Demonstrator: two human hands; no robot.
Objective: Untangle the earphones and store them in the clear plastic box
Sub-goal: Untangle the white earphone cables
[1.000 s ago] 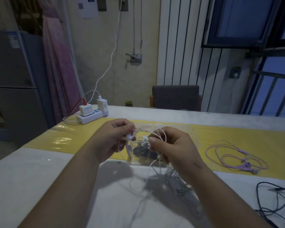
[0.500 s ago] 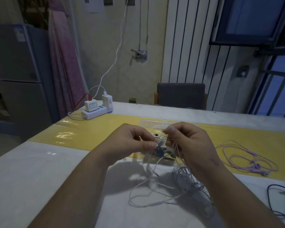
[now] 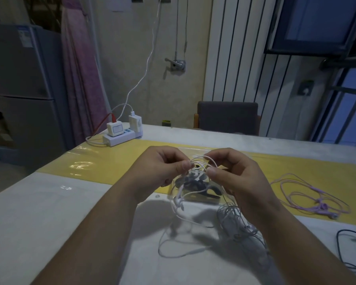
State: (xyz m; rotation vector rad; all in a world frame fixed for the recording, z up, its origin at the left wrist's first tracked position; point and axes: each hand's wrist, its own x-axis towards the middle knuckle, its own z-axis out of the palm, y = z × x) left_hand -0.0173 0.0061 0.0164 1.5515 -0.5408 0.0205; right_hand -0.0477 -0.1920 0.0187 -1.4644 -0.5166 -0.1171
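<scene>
Dim light filled the room, and a pale table (image 3: 39,223) crossed by a yellow runner (image 3: 115,169) took up the near half of the view, with a chair (image 3: 227,117) at its far edge and a power strip (image 3: 121,137) at the far left. Both hands were raised just above the table at its middle, almost meeting. The left hand (image 3: 162,169) had thumb and forefinger pinched shut on a strand of the white earphones (image 3: 201,162), and the right hand (image 3: 236,177) pinched the same loops just beside it, its other fingers curled. From that pinch the cord fell toward the near side, one earbud (image 3: 178,200) dangling under the left hand, while the tangled bulk lay on the table below the right wrist, trailing nearward. Directly behind and beneath the hands, on the far side, stood the clear plastic box (image 3: 195,194), holding dark coiled earphones; whether it was lidded could not be told. Judging by this, the knot sat between the fingertips and the box lay equally close to either hand. Purple earphones (image 3: 308,194) lay well to the right, and a black cable (image 3: 349,251) at the near right.
</scene>
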